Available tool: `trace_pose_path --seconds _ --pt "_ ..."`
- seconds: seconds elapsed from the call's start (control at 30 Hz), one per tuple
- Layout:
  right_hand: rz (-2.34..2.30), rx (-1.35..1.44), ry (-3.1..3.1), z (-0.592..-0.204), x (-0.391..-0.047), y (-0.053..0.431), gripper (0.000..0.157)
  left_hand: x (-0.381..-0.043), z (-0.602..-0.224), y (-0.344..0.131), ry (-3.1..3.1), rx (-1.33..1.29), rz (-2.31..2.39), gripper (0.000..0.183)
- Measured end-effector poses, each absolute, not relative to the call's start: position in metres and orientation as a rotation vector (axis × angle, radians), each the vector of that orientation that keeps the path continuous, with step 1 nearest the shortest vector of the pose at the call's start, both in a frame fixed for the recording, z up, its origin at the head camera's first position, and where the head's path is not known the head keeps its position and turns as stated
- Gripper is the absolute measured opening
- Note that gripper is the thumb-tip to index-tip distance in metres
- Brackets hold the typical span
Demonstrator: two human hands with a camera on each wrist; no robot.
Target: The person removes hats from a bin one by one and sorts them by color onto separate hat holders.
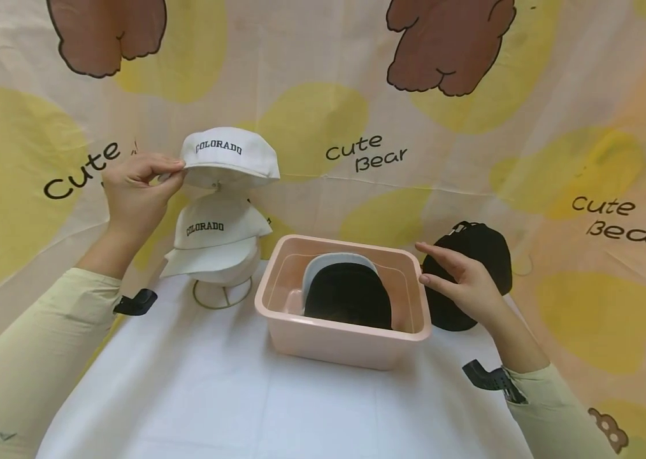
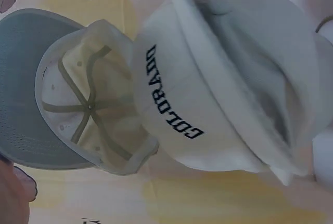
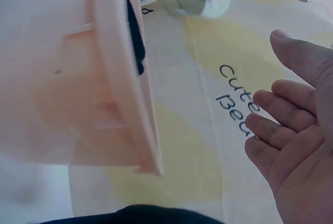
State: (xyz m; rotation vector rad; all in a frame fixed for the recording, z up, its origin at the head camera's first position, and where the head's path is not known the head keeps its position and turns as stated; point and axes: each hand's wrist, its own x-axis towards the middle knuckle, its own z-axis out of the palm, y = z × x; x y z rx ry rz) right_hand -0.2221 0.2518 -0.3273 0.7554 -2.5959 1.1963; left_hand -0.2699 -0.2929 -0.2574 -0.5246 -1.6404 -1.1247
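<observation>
My left hand [image 1: 142, 188] pinches a white baseball cap [image 1: 231, 150] lettered COLORADO by its brim, holding it in the air. In the left wrist view that cap shows its inside seams and shaded brim [image 2: 31, 89], with the hand [image 2: 13, 193] at the brim's edge. Just below it, a second white COLORADO cap [image 1: 214, 226] sits on a head-shaped stand [image 1: 239, 264]. My right hand [image 1: 466, 280] is beside the right rim of a pink bin [image 1: 334, 344], in front of a black cap [image 1: 489, 255]. Its fingers [image 3: 281, 109] are loosely bent around nothing.
Inside the bin, a black cap [image 1: 348, 296] leans in front of a pale one [image 1: 334, 257]. Bin and stand are on a white-covered table [image 1: 214, 382]. Behind them hangs a printed cloth [image 1: 323, 64] with bears and yellow patches.
</observation>
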Motion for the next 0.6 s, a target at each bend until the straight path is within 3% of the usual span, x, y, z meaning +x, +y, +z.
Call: trace_pose_path --seconds 0.6 --pt "1.213 0.664 -2.676 -0.371 -0.207 0.267 0.064 -0.252 -0.324 -0.308 -1.635 -0.519 -1.270 0.014"
